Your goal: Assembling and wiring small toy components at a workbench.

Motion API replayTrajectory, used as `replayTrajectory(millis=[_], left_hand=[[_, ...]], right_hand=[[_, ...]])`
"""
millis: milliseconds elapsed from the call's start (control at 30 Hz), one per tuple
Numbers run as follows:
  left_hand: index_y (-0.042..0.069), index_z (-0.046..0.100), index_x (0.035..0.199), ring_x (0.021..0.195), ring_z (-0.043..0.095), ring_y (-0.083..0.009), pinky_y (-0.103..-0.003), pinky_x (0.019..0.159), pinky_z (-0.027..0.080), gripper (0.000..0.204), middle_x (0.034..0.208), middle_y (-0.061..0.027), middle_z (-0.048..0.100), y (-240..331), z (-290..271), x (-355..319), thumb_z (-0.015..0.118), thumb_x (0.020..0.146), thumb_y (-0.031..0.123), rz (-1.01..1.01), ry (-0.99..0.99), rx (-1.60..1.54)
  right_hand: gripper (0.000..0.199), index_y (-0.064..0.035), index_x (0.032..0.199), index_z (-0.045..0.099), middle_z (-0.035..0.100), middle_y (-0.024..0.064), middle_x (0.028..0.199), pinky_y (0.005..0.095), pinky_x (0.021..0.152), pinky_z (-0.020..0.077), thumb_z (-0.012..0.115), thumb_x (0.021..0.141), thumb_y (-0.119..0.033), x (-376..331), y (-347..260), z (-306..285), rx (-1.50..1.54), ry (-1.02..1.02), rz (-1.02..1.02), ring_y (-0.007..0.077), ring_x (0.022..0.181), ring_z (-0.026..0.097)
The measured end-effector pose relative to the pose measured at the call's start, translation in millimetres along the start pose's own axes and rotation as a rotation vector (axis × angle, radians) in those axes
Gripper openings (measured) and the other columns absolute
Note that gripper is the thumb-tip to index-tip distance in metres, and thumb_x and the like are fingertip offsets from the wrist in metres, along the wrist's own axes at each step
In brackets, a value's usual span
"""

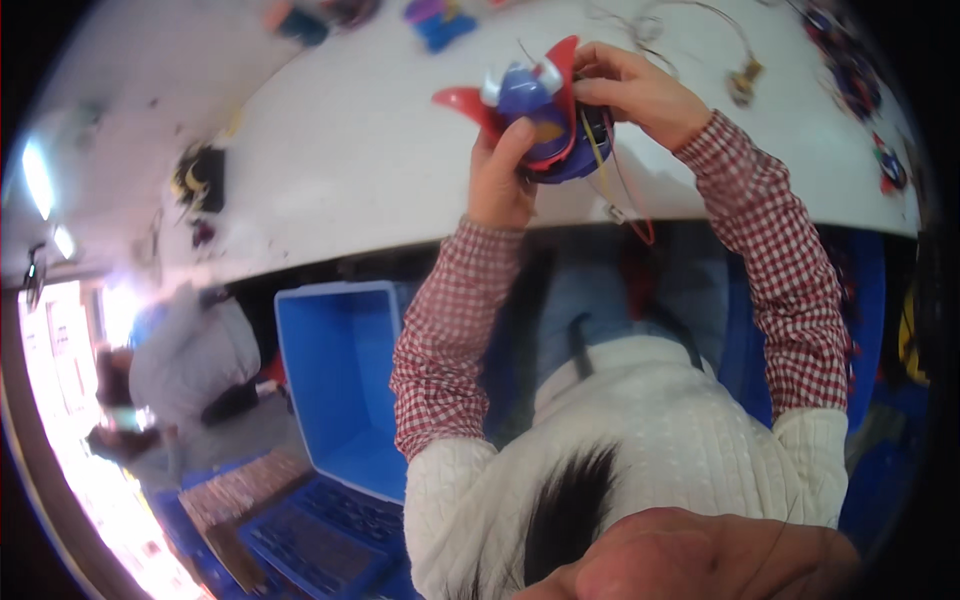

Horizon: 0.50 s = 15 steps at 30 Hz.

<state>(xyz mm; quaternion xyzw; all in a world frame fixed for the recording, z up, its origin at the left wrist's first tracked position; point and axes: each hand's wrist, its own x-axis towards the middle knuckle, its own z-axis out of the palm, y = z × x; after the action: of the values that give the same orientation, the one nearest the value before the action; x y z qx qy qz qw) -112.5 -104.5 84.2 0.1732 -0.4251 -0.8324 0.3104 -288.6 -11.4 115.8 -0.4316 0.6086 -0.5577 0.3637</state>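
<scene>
Above the white table I hold a toy figure with a blue-purple body, white horn-like parts and a pointed red collar. My left hand is closed around its left side, thumb pressed on the front. Bent against its far right side are the fingers of my right hand, closed at the red collar and the dark underside. Part of their grip is hidden behind the toy. Thin yellow and red wires hang from the toy, with a small white connector on them.
An open blue bin stands left of my lap, below the white table's edge. Black-and-yellow things lie at the left, a blue-purple piece farther back, a cable and several toy parts at the right. Another person bends at the left.
</scene>
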Motion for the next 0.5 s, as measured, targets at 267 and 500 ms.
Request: replayTrajectory(millis=[267,500], left_hand=[[0.001,0.047,0.128,0.104,0.059,-0.0265,-0.032,0.091,0.050,0.055,0.118,-0.0149,0.057,141,-225,-9,0.071,0.080,0.015,0.292,0.617,0.389],[0.006,0.063,0.107,0.089,0.061,-0.0180,-0.029,0.082,0.049,0.034,0.097,-0.0070,0.065,229,-448,35,0.069,0.078,0.024,0.560,0.247,1.201]], right_hand=[[0.044,-0.0057,0.119,0.051,0.048,0.0117,0.112,0.0325,0.090,0.0391,0.065,0.078,-0.014,24,65,52,-0.764,0.042,-0.510,0.0274,0.101,0.047],[0.024,-0.0063,0.090,0.053,0.050,0.0123,0.098,0.0439,0.088,0.0380,0.063,0.073,-0.019,4,103,82,-0.953,0.206,-0.495,0.0293,0.095,0.047]])
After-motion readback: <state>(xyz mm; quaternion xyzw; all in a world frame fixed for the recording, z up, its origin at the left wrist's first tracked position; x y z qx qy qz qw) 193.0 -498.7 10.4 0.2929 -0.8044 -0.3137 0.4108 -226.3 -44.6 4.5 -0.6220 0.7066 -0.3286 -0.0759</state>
